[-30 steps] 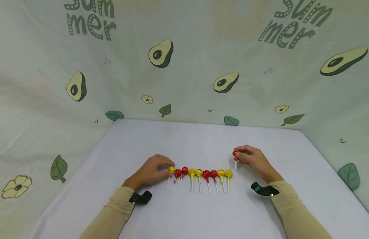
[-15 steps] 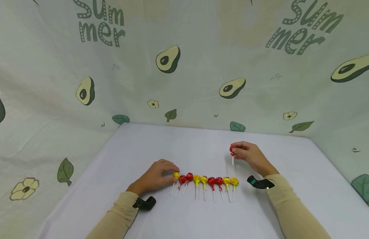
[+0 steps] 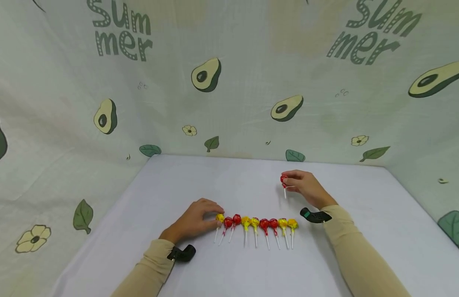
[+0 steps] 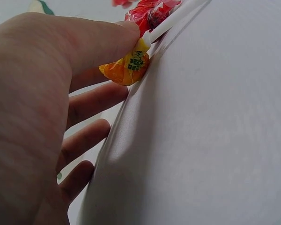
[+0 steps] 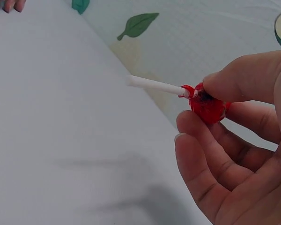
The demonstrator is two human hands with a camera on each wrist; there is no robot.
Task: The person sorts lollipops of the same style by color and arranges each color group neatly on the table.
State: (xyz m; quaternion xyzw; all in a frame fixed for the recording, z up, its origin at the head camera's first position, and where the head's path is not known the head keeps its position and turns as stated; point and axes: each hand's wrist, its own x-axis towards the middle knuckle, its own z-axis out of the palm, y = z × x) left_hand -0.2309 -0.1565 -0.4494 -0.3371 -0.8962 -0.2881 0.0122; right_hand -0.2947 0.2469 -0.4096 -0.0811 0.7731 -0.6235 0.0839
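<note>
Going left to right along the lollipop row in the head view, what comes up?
First yellow lollipop, first red lollipop, second red lollipop, second yellow lollipop, third yellow lollipop, third red lollipop, fourth red lollipop, fourth yellow lollipop, fifth yellow lollipop.

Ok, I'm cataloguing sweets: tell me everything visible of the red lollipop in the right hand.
The red lollipop has a round top in a shiny red wrapper, plastic-looking, with a dark patch, gathered where the straight white stick begins. The right hand pinches the top between thumb and fingers, leaving the stick free. In the head view the stick points down the picture. It appears lifted off the white table, farther from the person than the lollipop row.
</note>
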